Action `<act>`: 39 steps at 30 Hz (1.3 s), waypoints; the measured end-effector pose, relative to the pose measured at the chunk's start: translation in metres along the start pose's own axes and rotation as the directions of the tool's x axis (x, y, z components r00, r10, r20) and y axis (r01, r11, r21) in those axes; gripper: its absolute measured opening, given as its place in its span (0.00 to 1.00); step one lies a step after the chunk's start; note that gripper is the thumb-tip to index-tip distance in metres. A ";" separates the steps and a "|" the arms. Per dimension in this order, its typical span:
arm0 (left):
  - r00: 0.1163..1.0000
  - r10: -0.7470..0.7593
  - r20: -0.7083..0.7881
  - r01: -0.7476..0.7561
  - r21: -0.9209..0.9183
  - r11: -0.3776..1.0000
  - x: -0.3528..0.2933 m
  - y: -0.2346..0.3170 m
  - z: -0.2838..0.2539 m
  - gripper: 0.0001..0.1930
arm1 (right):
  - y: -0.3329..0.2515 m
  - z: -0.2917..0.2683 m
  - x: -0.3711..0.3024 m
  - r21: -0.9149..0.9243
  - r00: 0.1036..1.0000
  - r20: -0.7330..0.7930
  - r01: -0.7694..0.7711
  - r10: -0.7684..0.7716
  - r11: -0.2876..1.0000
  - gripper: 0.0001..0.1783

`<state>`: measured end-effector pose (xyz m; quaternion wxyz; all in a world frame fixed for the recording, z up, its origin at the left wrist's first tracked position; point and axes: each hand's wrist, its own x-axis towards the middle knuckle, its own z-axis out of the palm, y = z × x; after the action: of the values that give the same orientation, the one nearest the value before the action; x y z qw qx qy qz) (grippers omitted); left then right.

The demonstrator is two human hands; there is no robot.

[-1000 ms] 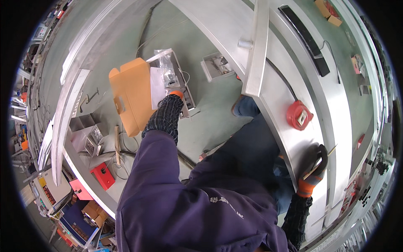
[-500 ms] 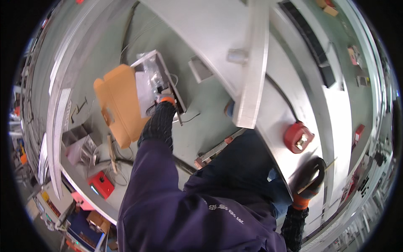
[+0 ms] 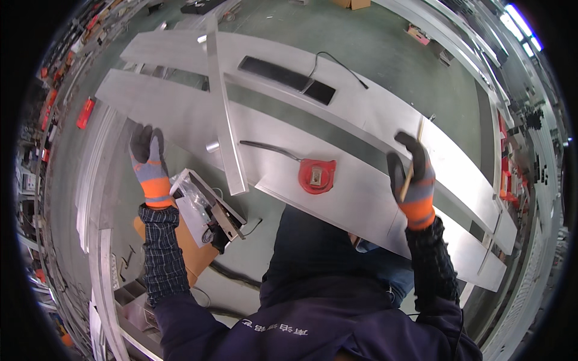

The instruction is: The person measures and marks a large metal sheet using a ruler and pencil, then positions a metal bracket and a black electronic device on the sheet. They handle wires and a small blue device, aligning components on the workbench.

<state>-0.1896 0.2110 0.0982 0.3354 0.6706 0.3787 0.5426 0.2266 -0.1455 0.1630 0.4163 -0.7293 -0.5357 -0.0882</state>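
My left hand (image 3: 149, 165), in a grey and orange glove, holds nothing. Its fingers point away from me at the left edge of the near metal panel (image 3: 271, 133). Over the right part of the panels is my right hand (image 3: 416, 186), gloved alike. A thin yellowish stick like a pencil (image 3: 407, 180) lies across its palm, held with the fingers partly curled. Between the hands, a red tape measure (image 3: 317, 175) with a metal clip and a black strap rests on the near panel. A square metal bar (image 3: 226, 132) lies crosswise over both panels.
A black strip-shaped device (image 3: 283, 77) with a cable lies on the far panel (image 3: 373, 102). Below left, an open box (image 3: 232, 224) holds plastic bags and cables beside brown cardboard (image 3: 201, 265). Long metal profiles (image 3: 96, 180) line the left side.
My left hand has left the open box and come to the near panel's left edge. My right hand has moved farther forward with the stick. The view has turned toward the panels.
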 end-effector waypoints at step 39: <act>0.708 -0.153 0.689 -0.294 0.485 0.824 0.158 0.157 0.140 0.44 | 0.058 0.013 0.028 0.046 0.987 -0.076 -0.138 0.141 0.989 0.19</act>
<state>-0.0102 0.2664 0.2817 0.2187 0.9075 0.3369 0.1227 0.2834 -0.1210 0.1411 0.4571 -0.7522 -0.4683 -0.0766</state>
